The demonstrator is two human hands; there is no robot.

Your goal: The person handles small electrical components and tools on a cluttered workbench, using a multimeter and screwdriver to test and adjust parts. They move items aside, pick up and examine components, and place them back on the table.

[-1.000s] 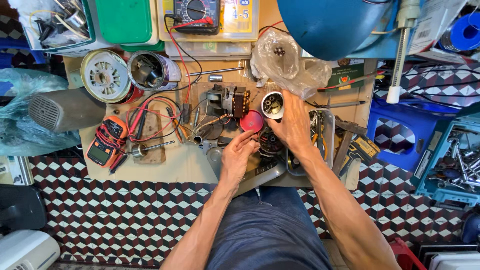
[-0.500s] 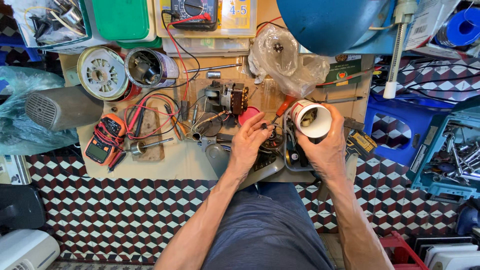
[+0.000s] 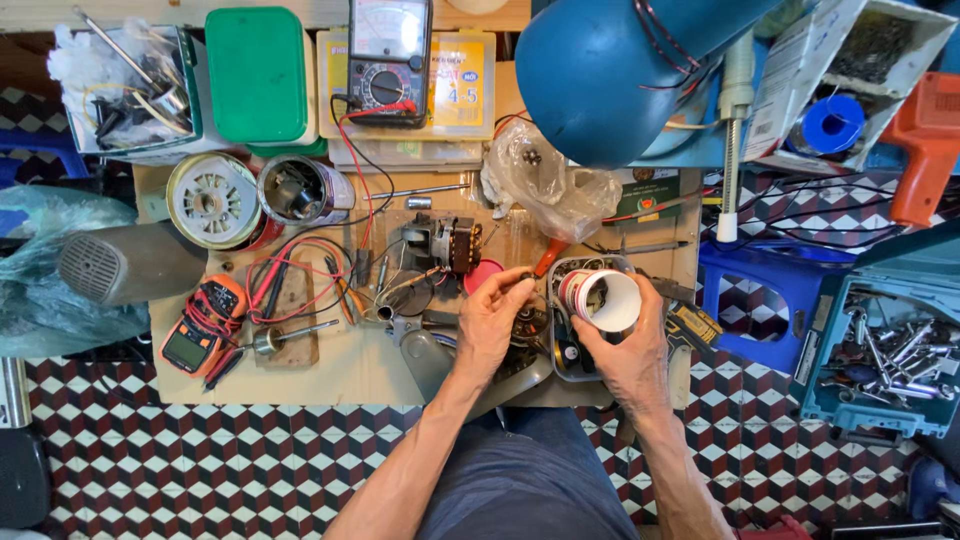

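My right hand [image 3: 632, 352] holds a small white round pot [image 3: 604, 299] with a red rim, tipped on its side with its mouth facing right. My left hand [image 3: 493, 322] is just left of the pot, thumb and fingertips pinched together near its base; whether something tiny sits between them is not visible. A red lid [image 3: 481, 274] lies on the bench beside the left fingers. Behind it stands a small electric motor [image 3: 443, 243] with copper windings. Both hands hover over a metal tray of parts [image 3: 566, 352].
An analogue multimeter [image 3: 389, 58], a green box [image 3: 255, 75] and a blue lamp shade [image 3: 618, 72] are at the back. An orange clamp meter [image 3: 199, 328] with red leads lies left. A teal case of sockets [image 3: 884, 350] and a blue stool [image 3: 760, 290] stand right.
My right hand lifted the white pot off the bench and turned it on its side. My left hand moved from the red lid toward the pot and pinched its fingers.
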